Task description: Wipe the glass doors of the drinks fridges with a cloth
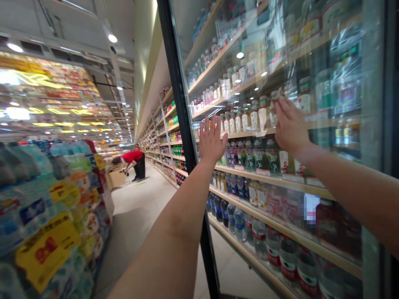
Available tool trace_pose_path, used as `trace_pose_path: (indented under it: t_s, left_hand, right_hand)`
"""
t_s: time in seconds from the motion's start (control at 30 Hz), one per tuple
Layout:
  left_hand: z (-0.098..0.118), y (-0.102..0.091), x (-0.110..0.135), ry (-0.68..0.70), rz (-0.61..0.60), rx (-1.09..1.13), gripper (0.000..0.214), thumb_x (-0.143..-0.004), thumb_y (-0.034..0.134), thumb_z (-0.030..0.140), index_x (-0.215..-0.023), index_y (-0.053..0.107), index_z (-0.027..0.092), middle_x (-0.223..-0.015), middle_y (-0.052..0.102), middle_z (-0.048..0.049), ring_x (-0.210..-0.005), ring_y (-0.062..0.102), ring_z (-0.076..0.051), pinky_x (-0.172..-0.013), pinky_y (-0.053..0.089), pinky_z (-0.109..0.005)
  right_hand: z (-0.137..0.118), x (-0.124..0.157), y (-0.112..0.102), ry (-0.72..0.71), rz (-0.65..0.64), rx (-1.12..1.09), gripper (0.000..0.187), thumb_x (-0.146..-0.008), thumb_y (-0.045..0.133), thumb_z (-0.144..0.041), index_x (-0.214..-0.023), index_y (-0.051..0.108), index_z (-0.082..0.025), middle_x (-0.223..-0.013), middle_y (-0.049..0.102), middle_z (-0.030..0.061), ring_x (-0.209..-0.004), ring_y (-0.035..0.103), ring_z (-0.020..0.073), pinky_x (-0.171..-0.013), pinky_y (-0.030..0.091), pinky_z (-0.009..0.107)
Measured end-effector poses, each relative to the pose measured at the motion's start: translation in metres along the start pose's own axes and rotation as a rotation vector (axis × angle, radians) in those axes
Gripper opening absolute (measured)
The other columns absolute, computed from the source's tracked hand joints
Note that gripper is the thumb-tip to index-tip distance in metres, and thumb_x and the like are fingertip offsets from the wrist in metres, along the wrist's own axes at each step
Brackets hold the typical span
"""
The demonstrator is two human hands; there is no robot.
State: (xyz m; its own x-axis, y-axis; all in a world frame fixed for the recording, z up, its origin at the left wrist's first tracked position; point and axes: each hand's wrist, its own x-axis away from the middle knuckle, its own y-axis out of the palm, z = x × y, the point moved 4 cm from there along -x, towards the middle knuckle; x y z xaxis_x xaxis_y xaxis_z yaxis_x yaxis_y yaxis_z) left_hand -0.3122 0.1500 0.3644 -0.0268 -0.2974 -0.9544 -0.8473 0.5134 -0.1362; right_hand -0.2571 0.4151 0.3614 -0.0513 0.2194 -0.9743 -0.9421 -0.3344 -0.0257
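Observation:
A tall glass door point(311, 54) with a black frame point(182, 124) stands in front of me, and through it I see shelves of bottled drinks point(249, 120). My left hand point(212, 141) is raised with its fingers stretched and spread, palm against or very near the glass beside the frame. My right hand point(289, 124) is higher and further right on the glass. Its fingertips are pinched together on a small pale thing point(277, 94) that I cannot make out.
Shrink-wrapped packs of water bottles point(46, 207) with yellow price tags are stacked at my left. The aisle floor point(140, 207) runs ahead between them and long drink shelves point(168, 145). Far down it a person in a red shirt point(132, 160) bends over a cardboard box point(116, 178).

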Motion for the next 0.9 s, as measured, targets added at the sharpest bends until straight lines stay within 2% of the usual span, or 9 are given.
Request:
trace_pose_path:
  t_s: [0.13, 0.17, 0.33, 0.5, 0.6, 0.63, 0.7, 0.8, 0.9]
  left_hand:
    - [0.002, -0.003, 0.0, -0.039, -0.05, -0.078, 0.062, -0.108, 0.034, 0.047, -0.164, 0.031, 0.019, -0.173, 0.024, -0.007, -0.163, 0.006, -0.024, -0.135, 0.008, -0.049]
    - [0.003, -0.004, 0.0, -0.047, -0.06, -0.094, 0.062, -0.108, 0.034, 0.047, -0.164, 0.031, 0.02, -0.173, 0.024, -0.0064, -0.163, 0.006, -0.024, -0.135, 0.009, -0.049]
    - [0.003, -0.004, -0.001, -0.042, -0.071, -0.09, 0.063, -0.105, 0.037, 0.044, -0.163, 0.032, 0.019, -0.172, 0.025, -0.0074, -0.162, 0.01, -0.026, -0.135, 0.01, -0.05]
    - [0.002, -0.004, -0.004, -0.079, -0.064, 0.009, 0.066, -0.1, 0.042, 0.039, -0.163, 0.034, 0.022, -0.172, 0.025, -0.0043, -0.163, 0.009, -0.026, -0.136, 0.007, -0.05]
    - [0.003, -0.005, -0.007, -0.117, -0.097, 0.06, 0.072, -0.095, 0.043, 0.04, -0.164, 0.031, 0.022, -0.173, 0.023, -0.0009, -0.163, 0.006, -0.025, -0.136, 0.006, -0.053]
    - [0.003, -0.005, -0.008, -0.129, -0.109, 0.073, 0.075, -0.093, 0.043, 0.042, -0.164, 0.029, 0.023, -0.173, 0.022, 0.002, -0.163, 0.005, -0.023, -0.136, 0.006, -0.054]
    - [0.004, -0.007, -0.009, -0.142, -0.132, 0.102, 0.076, -0.093, 0.043, 0.045, -0.164, 0.027, 0.027, -0.172, 0.02, 0.0069, -0.163, 0.0, -0.021, -0.136, 0.005, -0.054]
    - [0.005, -0.008, -0.009, -0.147, -0.157, 0.138, 0.072, -0.099, 0.041, 0.05, -0.166, 0.028, 0.027, -0.174, 0.014, 0.007, -0.163, -0.003, -0.022, -0.136, -0.003, -0.05]
    - [0.006, -0.009, -0.009, -0.166, -0.193, 0.126, 0.071, -0.101, 0.038, 0.052, -0.167, 0.027, 0.027, -0.174, 0.009, 0.0073, -0.162, -0.006, -0.021, -0.136, -0.006, -0.045]
  right_hand:
    - [-0.012, 0.011, 0.009, -0.295, -0.198, -0.04, 0.063, -0.097, 0.037, -0.015, -0.159, 0.043, -0.022, -0.162, 0.043, 0.0034, -0.154, 0.038, 0.0239, -0.127, 0.04, 0.052]
    - [-0.011, 0.01, 0.008, -0.304, -0.191, -0.036, 0.064, -0.097, 0.037, -0.014, -0.159, 0.042, -0.023, -0.162, 0.043, 0.0029, -0.153, 0.039, 0.0242, -0.127, 0.041, 0.053]
    - [-0.007, 0.008, -0.001, -0.102, 0.098, 0.044, 0.064, -0.1, 0.036, -0.015, -0.164, 0.032, -0.019, -0.166, 0.034, 0.0131, -0.158, 0.029, 0.0285, -0.129, 0.035, 0.057]
    - [-0.026, 0.013, 0.011, -0.343, -0.18, 0.032, 0.057, -0.1, 0.036, -0.016, -0.154, 0.048, -0.029, -0.158, 0.049, -0.0028, -0.151, 0.042, 0.0154, -0.126, 0.045, 0.04]
    - [0.001, -0.005, 0.002, -0.168, -0.146, 0.068, 0.059, -0.101, 0.032, -0.016, -0.159, 0.04, -0.017, -0.166, 0.035, 0.0077, -0.158, 0.03, 0.0225, -0.131, 0.034, 0.052]
    - [0.012, -0.008, -0.003, -0.049, -0.06, 0.073, 0.059, -0.102, 0.032, -0.018, -0.161, 0.036, -0.017, -0.167, 0.032, 0.0088, -0.159, 0.027, 0.0241, -0.131, 0.031, 0.056]
    - [0.02, -0.008, -0.005, 0.028, 0.003, 0.066, 0.06, -0.104, 0.031, -0.024, -0.164, 0.03, -0.019, -0.17, 0.026, 0.0076, -0.16, 0.022, 0.0255, -0.132, 0.026, 0.059]
    - [0.005, 0.002, 0.008, -0.177, -0.152, 0.009, 0.057, -0.105, 0.031, -0.029, -0.161, 0.036, -0.028, -0.166, 0.035, -0.0012, -0.159, 0.027, 0.0197, -0.133, 0.03, 0.05]
    - [-0.002, -0.005, 0.012, -0.272, -0.219, -0.001, 0.054, -0.106, 0.027, -0.029, -0.156, 0.045, -0.026, -0.162, 0.043, -0.0021, -0.156, 0.033, 0.0164, -0.132, 0.034, 0.046]
